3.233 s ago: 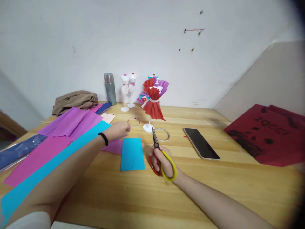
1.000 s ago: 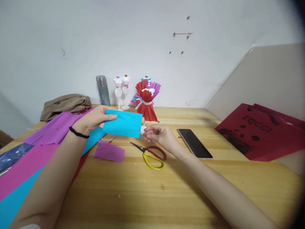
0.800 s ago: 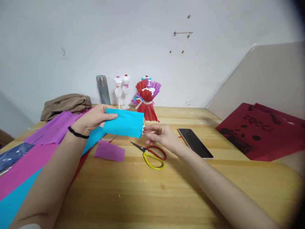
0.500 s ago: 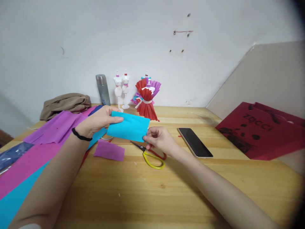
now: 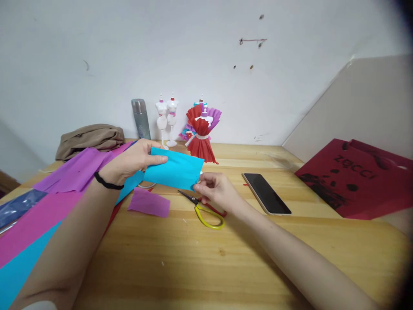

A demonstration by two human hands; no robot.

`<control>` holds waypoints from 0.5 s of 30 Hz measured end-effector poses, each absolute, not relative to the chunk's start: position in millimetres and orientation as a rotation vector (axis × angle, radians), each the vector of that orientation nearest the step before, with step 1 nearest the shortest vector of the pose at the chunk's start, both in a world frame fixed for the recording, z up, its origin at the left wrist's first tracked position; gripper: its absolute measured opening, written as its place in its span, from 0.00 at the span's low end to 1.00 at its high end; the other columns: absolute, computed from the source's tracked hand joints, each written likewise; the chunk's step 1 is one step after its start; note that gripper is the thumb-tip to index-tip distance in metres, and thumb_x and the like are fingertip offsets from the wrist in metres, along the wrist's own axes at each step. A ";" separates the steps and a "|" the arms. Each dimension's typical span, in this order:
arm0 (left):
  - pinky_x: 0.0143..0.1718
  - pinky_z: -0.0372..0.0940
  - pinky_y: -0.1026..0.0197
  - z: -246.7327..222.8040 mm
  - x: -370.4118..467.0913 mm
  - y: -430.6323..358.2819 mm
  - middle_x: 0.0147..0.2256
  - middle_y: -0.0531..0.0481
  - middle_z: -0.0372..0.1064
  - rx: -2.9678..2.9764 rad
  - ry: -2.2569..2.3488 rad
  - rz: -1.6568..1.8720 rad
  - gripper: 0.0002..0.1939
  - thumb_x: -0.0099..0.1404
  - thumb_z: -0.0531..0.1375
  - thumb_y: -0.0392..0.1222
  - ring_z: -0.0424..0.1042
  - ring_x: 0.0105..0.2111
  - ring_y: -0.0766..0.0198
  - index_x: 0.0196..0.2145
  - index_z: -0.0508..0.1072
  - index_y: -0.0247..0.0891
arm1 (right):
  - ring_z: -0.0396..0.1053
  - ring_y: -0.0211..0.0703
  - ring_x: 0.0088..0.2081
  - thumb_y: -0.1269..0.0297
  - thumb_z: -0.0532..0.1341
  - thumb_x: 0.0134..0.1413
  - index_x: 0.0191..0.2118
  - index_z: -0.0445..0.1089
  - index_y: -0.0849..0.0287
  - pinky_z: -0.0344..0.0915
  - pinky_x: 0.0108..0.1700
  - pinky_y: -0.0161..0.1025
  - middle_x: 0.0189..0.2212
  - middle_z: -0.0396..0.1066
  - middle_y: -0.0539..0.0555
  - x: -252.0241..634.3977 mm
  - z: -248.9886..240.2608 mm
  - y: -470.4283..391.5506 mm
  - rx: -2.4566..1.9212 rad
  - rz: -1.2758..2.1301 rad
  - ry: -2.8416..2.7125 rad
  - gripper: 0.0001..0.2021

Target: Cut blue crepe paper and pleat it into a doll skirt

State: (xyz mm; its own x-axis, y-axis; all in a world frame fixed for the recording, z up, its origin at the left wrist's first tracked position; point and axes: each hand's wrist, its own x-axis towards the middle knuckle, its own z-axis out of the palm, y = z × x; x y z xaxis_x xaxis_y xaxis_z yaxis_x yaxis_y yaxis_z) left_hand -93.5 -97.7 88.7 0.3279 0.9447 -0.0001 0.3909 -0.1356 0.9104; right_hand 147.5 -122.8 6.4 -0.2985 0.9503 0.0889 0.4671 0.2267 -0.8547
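Observation:
A blue paper piece (image 5: pixel 174 168) is held up above the table between both hands. My left hand (image 5: pixel 137 158) grips its upper left corner, thumb on the near face. At the lower right corner, my right hand (image 5: pixel 214 189) pinches the edge between thumb and fingers. Scissors with one yellow and one red handle (image 5: pixel 209 217) lie on the table just below, partly behind the right fingers. A small purple paper piece (image 5: pixel 150 202) rests on the table to the left of the scissors.
Large coloured sheets (image 5: pixel 41 219) and a brown cloth (image 5: pixel 88 140) lie at left. Behind stand a flask (image 5: pixel 141 120), white mannequins (image 5: pixel 161 115) and a mannequin in red pleated paper (image 5: pixel 201 137). At right are a phone (image 5: pixel 267 193) and a red bag (image 5: pixel 351 181) on the wooden table (image 5: pixel 226 267).
The view has shifted slightly, so the background sits a little further right. Both hands keep hold of the blue paper, whose surface and lower edge have tilted slightly.

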 end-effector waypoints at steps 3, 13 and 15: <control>0.21 0.61 0.68 90.6 -90.3 -99.9 0.23 0.53 0.71 1.732 1.205 0.769 0.11 0.51 0.67 0.45 0.68 0.23 0.67 0.28 0.74 0.34 | 0.64 0.36 0.17 0.61 0.58 0.51 0.22 0.66 0.58 0.59 0.26 0.34 0.13 0.65 0.46 147.6 2.7 -122.2 -1.341 0.950 -1.876 0.10; 0.26 0.65 0.66 90.5 -94.4 -97.1 0.27 0.51 0.74 1.768 1.235 0.773 0.12 0.51 0.67 0.44 0.71 0.27 0.63 0.31 0.76 0.33 | 0.52 0.35 0.21 0.66 0.54 0.53 0.21 0.62 0.58 0.46 0.26 0.36 0.17 0.57 0.46 166.6 10.8 -112.7 -1.366 0.572 -2.241 0.11; 0.24 0.64 0.67 89.6 -93.6 -96.5 0.26 0.51 0.74 1.772 1.227 0.770 0.11 0.51 0.67 0.43 0.70 0.26 0.64 0.30 0.76 0.33 | 0.51 0.35 0.21 0.66 0.54 0.53 0.21 0.62 0.58 0.46 0.26 0.36 0.18 0.56 0.46 168.0 11.3 -112.1 -1.360 0.604 -2.245 0.11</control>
State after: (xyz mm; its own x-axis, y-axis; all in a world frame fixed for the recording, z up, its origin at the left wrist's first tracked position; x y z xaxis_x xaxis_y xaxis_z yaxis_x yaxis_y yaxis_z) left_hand -93.6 -96.5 89.6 0.3358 0.9415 0.0281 0.4349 -0.1815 0.8820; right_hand 168.0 -112.1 11.3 -0.4165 0.8974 0.1456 0.7033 0.4195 -0.5739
